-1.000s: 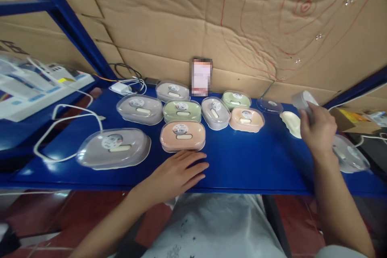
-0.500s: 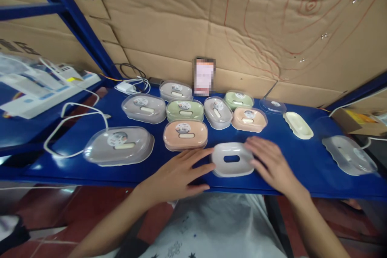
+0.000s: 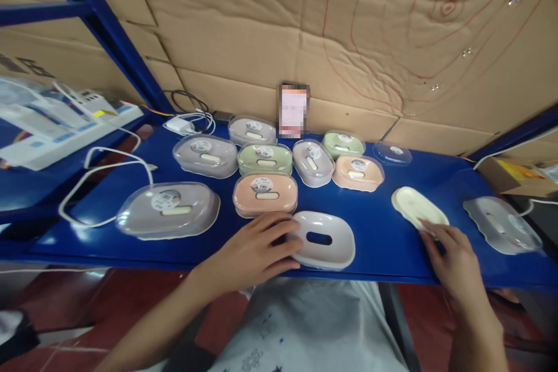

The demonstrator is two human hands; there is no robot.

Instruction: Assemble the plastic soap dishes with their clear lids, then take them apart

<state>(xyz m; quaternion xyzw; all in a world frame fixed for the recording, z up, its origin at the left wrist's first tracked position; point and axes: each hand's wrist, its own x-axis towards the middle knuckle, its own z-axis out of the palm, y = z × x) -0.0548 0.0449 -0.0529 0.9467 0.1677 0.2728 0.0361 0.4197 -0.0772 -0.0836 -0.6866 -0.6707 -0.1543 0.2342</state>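
A pale grey oval soap dish [image 3: 330, 251] with a slot in its middle lies at the table's front edge. My left hand [image 3: 257, 250] holds its left rim, fingers curled against the edge. To the right, my right hand [image 3: 455, 253] pinches the near edge of a cream oval tray [image 3: 416, 205] between thumb and fingers. Whether the tray is off the table, I cannot tell. Just behind my left hand sits a peach soap box [image 3: 244, 200] with a clear lid and a round label.
Several lidded soap boxes, including a green one [image 3: 279, 167] and a grey one [image 3: 152, 224], stand behind and left. A clear lid [image 3: 394, 154] lies at the back, and another lidded box [image 3: 501, 232] far right. A phone [image 3: 293, 113] leans on the cardboard [image 3: 244, 40].
My right hand has left the grey dish, moved right and taken hold of the cream tray, which has come nearer. The grey dish has shifted left and towards me, in my left hand.
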